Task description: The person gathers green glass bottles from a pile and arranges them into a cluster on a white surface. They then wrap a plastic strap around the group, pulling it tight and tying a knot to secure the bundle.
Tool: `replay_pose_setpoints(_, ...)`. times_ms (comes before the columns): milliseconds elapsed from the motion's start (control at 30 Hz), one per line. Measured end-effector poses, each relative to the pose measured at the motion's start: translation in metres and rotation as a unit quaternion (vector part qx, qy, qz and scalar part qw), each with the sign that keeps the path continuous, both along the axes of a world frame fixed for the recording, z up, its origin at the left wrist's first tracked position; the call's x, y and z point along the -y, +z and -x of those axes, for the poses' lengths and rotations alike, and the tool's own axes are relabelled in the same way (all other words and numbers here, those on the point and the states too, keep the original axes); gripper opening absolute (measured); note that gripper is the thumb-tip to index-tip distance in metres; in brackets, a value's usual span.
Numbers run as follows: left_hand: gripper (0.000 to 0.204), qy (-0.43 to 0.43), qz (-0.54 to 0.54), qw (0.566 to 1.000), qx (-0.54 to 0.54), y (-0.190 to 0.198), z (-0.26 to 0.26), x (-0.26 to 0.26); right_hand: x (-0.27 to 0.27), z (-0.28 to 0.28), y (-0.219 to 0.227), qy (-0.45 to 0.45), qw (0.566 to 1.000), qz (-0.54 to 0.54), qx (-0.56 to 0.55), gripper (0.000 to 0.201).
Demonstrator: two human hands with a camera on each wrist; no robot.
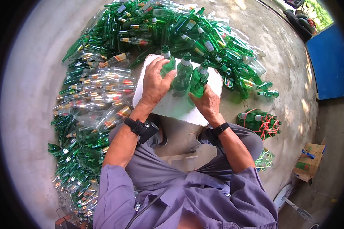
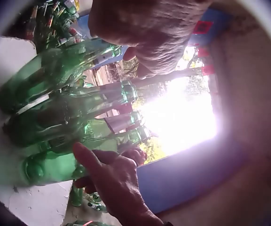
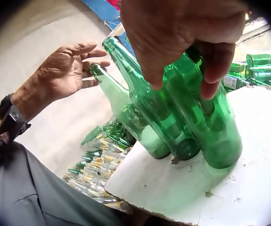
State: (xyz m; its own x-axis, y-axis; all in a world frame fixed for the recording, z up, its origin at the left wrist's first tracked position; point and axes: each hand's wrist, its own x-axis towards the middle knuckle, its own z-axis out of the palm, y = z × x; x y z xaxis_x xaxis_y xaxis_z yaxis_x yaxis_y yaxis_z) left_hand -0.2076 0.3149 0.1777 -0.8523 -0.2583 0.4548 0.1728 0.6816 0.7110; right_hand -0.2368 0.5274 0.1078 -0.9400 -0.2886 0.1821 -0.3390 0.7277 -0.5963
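Observation:
Several green glass bottles stand upright in a close group on a white board (image 1: 168, 110) in front of me. My right hand (image 1: 209, 102) grips the front right bottle (image 1: 198, 88), thumb on one side and fingers on the other. My left hand (image 1: 156, 82) is beside the leftmost bottle (image 1: 168, 65), its fingers extended and spread near the neck. In the right wrist view, the left hand (image 3: 65, 73) shows its palm toward the bottle neck (image 3: 101, 77). Some of the bottles carry silvery neck labels.
A big heap of green bottles (image 1: 114, 30) curves around the board's far and left sides. Clear labelled bottles (image 1: 107, 84) lie stacked at left. To the right are a bottle bundle tied with red string (image 1: 258, 122), a cardboard box (image 1: 309, 162) and a blue panel (image 1: 330, 63).

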Motion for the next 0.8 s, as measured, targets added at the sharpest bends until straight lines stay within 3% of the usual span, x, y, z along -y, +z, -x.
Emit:
replay_pose_setpoints(233,0.037,0.005,0.007,1.0,-0.007,-0.005,0.003,-0.002,0.007,0.002,0.0,-0.007,1.0,0.012,0.009,0.052)
replay_pose_setpoints(300,0.036,0.01,0.003,1.0,-0.008,-0.004,0.003,-0.002,0.007,0.003,-0.004,0.01,1.0,0.011,-0.001,0.063)
replay_pose_setpoints(400,0.031,0.008,0.001,1.0,0.005,0.0,0.002,-0.006,0.006,0.001,-0.006,-0.011,1.0,0.014,0.005,0.064)
replay_pose_setpoints(533,0.033,0.017,0.079,0.997,0.002,0.001,0.003,-0.012,0.003,-0.002,-0.002,-0.013,0.998,0.053,0.023,0.063)
replay_pose_setpoints(633,0.041,0.019,0.152,0.986,-0.06,0.001,0.009,-0.019,0.001,-0.004,-0.001,-0.014,0.996,0.08,0.038,0.063)
replay_pose_setpoints(700,0.046,0.051,0.258,0.962,-0.065,0.004,0.003,-0.019,-0.002,-0.005,0.0,-0.016,0.994,0.095,0.06,0.061)
replay_pose_setpoints(800,0.049,0.04,0.27,0.961,-0.029,0.003,0.002,-0.021,-0.006,-0.006,0.0,-0.016,0.988,0.105,0.108,0.059)
